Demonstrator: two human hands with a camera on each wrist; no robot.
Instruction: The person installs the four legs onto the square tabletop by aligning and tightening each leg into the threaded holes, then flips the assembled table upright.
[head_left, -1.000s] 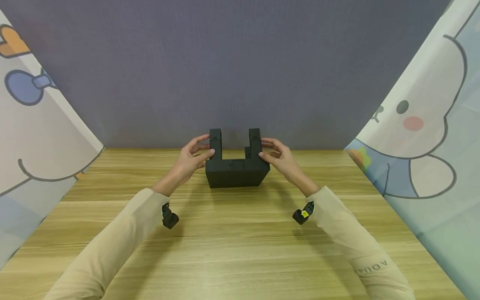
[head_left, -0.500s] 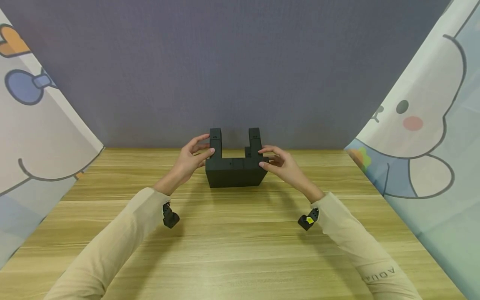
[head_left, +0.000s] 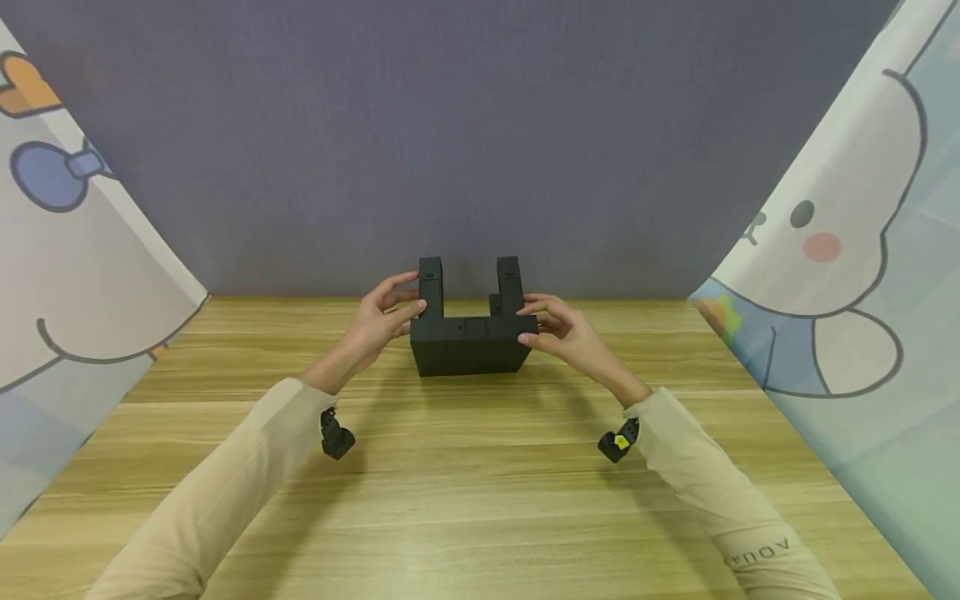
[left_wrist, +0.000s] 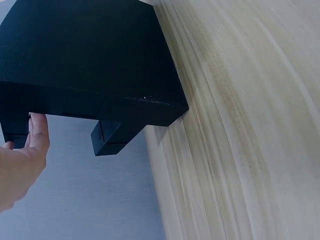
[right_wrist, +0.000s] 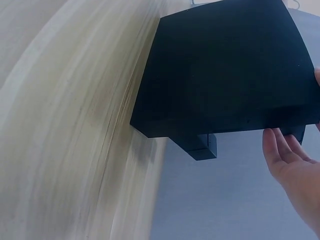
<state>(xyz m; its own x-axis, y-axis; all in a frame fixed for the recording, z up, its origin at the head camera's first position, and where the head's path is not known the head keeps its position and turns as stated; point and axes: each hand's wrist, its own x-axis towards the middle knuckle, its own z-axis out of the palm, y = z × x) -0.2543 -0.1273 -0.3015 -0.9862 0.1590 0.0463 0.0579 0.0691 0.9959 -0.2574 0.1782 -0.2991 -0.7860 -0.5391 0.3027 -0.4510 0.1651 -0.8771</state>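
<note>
A matte black U-shaped block [head_left: 472,357] stands on the table, a wide base with two arms pointing away from me. What kind of object it is cannot be told. My left hand [head_left: 373,329] holds its left arm, thumb laid on the near side and fingers on the outer side; the left wrist view shows this hand [left_wrist: 22,167] with fingertips around the arm. At the right corner, my right hand [head_left: 570,337] grips the base, thumb in front and fingers by the right arm. Fingers of this hand [right_wrist: 300,172] reach behind the base in the right wrist view.
The table [head_left: 480,500] has a light wood grain. A grey panel [head_left: 472,133] rises just behind the block. Cartoon-printed sheets [head_left: 832,250] slope along both sides. Small black wrist cameras [head_left: 335,433] hang below the sleeves.
My right hand has slid from the right arm down towards me to the base corner. The left hand keeps its hold, and the block has barely moved.
</note>
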